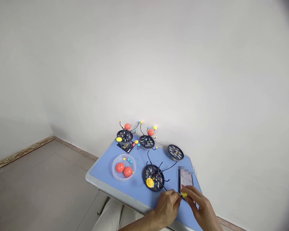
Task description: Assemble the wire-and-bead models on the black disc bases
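My left hand (167, 207) is closed, pinching the end of a thin black curved arm that reaches out from a round planet-model base (146, 175). My right hand (202, 207) pinches a small yellow planet piece (184, 194) right beside the left fingertips, at the arm's tip. Whether the piece sits on the arm, I cannot tell. Several bare black arms fan out from this base, and a larger yellow ringed planet (150, 183) sits over its near side. Just behind my right fingers lies a phone (186, 179), partly covered by them.
Two planet models with coloured balls, one left (124, 136) and one right (146, 141), stand along the table's (98, 173) back. Another round base (175, 152) is at right. A clear dish (113, 171) holds red half-balls and small balls. A black card (121, 147) lies behind it.
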`<action>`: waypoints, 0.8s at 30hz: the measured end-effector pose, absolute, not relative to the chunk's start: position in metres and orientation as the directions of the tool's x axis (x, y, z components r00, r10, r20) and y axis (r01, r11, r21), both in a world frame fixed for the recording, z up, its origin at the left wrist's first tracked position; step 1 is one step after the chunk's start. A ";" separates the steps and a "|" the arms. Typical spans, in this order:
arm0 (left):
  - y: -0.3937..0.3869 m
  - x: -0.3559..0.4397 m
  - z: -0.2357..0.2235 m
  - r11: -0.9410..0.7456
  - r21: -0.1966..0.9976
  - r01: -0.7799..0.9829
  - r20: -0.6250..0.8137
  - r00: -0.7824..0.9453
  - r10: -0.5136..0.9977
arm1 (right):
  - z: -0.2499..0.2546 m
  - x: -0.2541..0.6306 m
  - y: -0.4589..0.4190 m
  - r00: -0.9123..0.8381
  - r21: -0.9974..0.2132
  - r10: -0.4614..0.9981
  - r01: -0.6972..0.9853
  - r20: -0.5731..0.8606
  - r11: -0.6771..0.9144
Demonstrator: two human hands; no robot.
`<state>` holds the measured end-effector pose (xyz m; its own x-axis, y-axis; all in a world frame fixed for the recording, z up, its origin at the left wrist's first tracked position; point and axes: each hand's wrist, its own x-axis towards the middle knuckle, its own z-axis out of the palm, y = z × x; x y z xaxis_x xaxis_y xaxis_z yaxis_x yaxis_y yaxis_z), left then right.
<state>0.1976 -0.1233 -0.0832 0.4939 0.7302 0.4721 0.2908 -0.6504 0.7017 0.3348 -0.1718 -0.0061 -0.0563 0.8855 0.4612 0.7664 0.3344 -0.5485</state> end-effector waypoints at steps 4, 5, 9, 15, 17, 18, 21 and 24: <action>-0.123 0.197 -0.084 -0.640 0.736 0.221 0.489 0.480 0.728 | -0.013 0.338 -0.169 -0.181 -0.417 0.864 0.817 0.469 0.397; -0.122 0.197 -0.084 -0.638 0.741 0.209 0.490 0.481 0.727 | -0.015 0.339 -0.168 -0.194 -0.396 0.863 0.827 0.466 0.399; -0.121 0.195 -0.083 -0.629 0.755 0.185 0.488 0.481 0.728 | -0.016 0.341 -0.167 -0.226 -0.352 0.881 0.853 0.416 0.384; -0.120 0.194 -0.082 -0.610 0.777 0.156 0.484 0.473 0.736 | -0.002 0.340 -0.167 -0.283 -0.315 0.910 0.871 0.302 0.376; -0.121 0.194 -0.082 -0.605 0.782 0.152 0.480 0.471 0.740 | 0.002 0.340 -0.167 -0.303 -0.303 0.913 0.873 0.275 0.381; -0.121 0.193 -0.082 -0.603 0.784 0.150 0.479 0.471 0.741 | 0.004 0.339 -0.166 -0.311 -0.296 0.911 0.874 0.271 0.386; -0.121 0.193 -0.082 -0.598 0.788 0.145 0.477 0.471 0.742 | 0.009 0.336 -0.165 -0.353 -0.259 0.893 0.868 0.279 0.424; -0.122 0.192 -0.081 -0.593 0.793 0.140 0.474 0.469 0.745 | 0.015 0.330 -0.164 -0.391 -0.223 0.872 0.859 0.296 0.461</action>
<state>0.1923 -0.1219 -0.0810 0.4691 0.7449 0.4743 0.1404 -0.5932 0.7927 0.3302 -0.1640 0.0146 -0.3905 0.8716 0.2964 0.8592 0.4607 -0.2226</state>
